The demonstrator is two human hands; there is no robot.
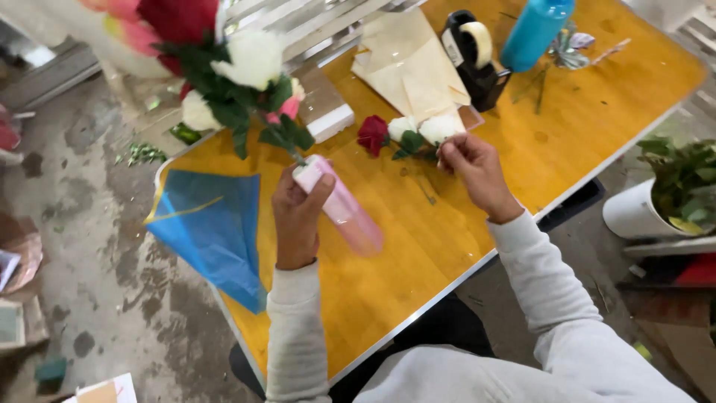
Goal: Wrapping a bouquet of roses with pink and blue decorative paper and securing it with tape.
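While left hand point(298, 216) clasps the bouquet point(246, 82), right hand point(473, 168) pinches a flower point(440, 130).

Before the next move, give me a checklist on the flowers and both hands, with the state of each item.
1. Left hand has a firm grip on the pink-wrapped bunch: ok, fingers close around the wrap.
2. Bunch lifted off the wooden table: ok, flower heads up at the far left.
3. Right hand on the loose flowers: ok, fingertips pinch at the white blooms.
4. Red rose within reach: ok, it lies beside the white ones.
5. Blue wrapping sheet flat on the table: not ok, it hangs over the table's edge.
6. Tape dispenser loaded: ok, a roll sits on it.
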